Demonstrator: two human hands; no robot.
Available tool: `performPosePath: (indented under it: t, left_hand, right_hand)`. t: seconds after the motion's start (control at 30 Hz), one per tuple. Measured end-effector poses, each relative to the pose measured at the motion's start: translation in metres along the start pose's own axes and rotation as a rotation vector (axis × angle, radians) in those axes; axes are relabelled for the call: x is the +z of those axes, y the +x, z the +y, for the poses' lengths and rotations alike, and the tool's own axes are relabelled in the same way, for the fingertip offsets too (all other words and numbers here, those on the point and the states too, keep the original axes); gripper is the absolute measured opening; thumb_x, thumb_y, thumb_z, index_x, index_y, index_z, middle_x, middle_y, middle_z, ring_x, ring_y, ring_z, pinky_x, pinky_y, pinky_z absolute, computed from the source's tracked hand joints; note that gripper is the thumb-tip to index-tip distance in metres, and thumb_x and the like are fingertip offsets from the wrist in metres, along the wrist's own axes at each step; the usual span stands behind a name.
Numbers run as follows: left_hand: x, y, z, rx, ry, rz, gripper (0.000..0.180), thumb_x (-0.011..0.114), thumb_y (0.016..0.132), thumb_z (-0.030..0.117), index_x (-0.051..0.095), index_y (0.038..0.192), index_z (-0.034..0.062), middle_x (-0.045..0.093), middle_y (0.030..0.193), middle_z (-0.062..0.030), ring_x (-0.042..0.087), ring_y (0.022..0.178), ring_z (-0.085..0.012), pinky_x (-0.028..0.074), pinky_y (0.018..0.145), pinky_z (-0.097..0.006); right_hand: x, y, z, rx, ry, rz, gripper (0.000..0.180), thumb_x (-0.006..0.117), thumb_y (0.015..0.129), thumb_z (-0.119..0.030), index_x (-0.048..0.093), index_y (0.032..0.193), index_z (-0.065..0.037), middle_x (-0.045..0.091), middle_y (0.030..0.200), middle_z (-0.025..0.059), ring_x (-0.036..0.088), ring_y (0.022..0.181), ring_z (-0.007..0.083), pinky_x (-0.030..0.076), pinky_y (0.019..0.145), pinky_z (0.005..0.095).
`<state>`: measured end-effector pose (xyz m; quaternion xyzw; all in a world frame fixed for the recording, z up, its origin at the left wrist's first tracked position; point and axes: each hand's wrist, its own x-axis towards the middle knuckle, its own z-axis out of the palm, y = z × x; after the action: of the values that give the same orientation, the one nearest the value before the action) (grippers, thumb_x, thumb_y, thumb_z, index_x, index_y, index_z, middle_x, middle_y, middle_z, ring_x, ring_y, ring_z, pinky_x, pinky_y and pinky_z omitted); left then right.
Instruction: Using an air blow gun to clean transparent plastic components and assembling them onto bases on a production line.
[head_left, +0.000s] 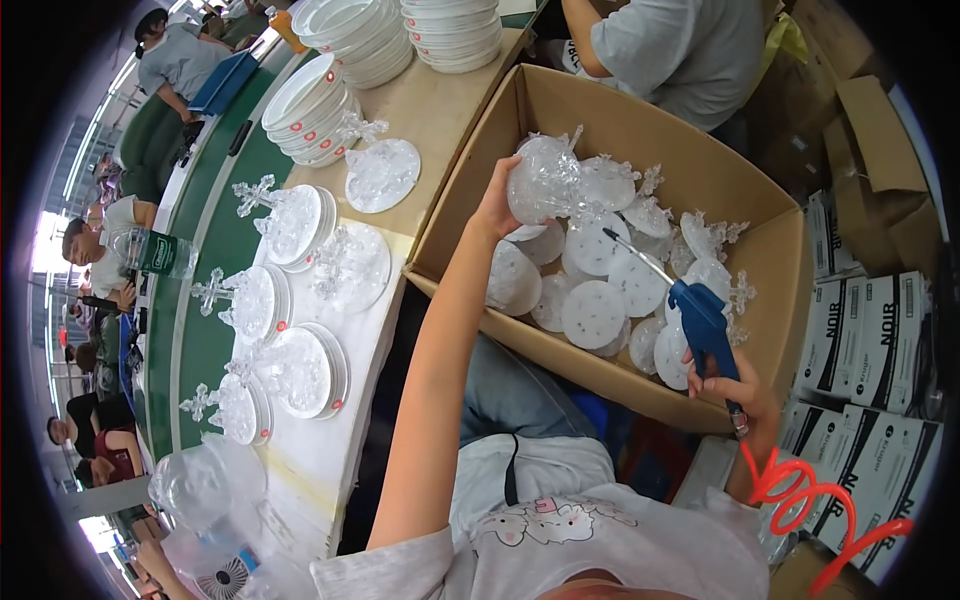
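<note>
My left hand [494, 208] grips a clear plastic piece with a round base [545, 180], holding it above the far left part of a large open cardboard box [620, 95]. In my right hand [738, 384] is a blue air blow gun [706, 322], its thin metal nozzle angled up and left toward the held piece. A red coiled hose [800, 482] runs from the gun's grip to the lower right. Inside the box lie several similar clear pieces with round white discs [594, 314], heaped at various angles.
Along the table [310, 470] to my left stand small stacks of clear pieces on round discs [312, 370]. Stacked white round trays [303, 95] are farther back. A person in grey [670, 50] sits beyond the box. Printed cartons [850, 340] are piled at right.
</note>
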<state>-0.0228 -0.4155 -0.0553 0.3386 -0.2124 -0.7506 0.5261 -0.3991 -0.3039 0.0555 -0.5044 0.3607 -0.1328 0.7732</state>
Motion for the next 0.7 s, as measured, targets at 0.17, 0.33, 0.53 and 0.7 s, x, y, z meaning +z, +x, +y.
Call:
performPosePath:
  t: [0.17, 0.33, 0.53, 0.7]
  left_hand:
    - [0.000, -0.002, 0.004, 0.006, -0.021, 0.015, 0.058, 0.041, 0.080, 0.056, 0.049, 0.120, 0.0144, 0.059, 0.110, -0.0087, 0.059, 0.096, -0.0271, 0.050, 0.063, -0.049]
    - [-0.001, -0.002, 0.005, 0.008, -0.029, 0.056, 0.059, 0.042, 0.078, 0.057, 0.049, 0.120, 0.0161, 0.056, 0.115, -0.0087, 0.057, 0.098, -0.0291, 0.047, 0.067, -0.052]
    - [-0.004, -0.001, 0.006, 0.022, -0.016, 0.054, 0.064, 0.042, 0.079, 0.056, 0.044, 0.128, 0.0146, 0.049, 0.127, -0.0108, 0.050, 0.112, -0.0348, 0.042, 0.080, -0.060]
    - [-0.005, 0.000, 0.006, 0.017, -0.019, 0.086, 0.064, 0.042, 0.079, 0.056, 0.043, 0.128, 0.0150, 0.049, 0.127, -0.0108, 0.049, 0.112, -0.0351, 0.042, 0.081, -0.060]
  right_hand:
    - [0.011, 0.005, -0.009, -0.020, -0.023, -0.049, 0.045, 0.057, 0.071, -0.013, 0.047, 0.112, 0.003, 0.053, 0.081, 0.0076, 0.054, 0.077, 0.0154, 0.044, 0.074, 0.0284]
    - [0.010, 0.012, -0.010, 0.038, -0.193, -0.062, 0.045, 0.058, 0.071, -0.016, 0.048, 0.111, 0.002, 0.052, 0.079, 0.0073, 0.052, 0.074, 0.0138, 0.043, 0.072, 0.0264]
    - [0.008, 0.012, -0.006, 0.022, -0.099, -0.026, 0.042, 0.058, 0.070, -0.015, 0.050, 0.108, 0.001, 0.054, 0.082, 0.0069, 0.053, 0.073, 0.0141, 0.043, 0.071, 0.0264]
    - [0.012, 0.019, -0.003, 0.048, -0.110, 0.010, 0.044, 0.058, 0.068, -0.015, 0.050, 0.109, 0.000, 0.054, 0.080, 0.0066, 0.053, 0.073, 0.0137, 0.043, 0.071, 0.0264]
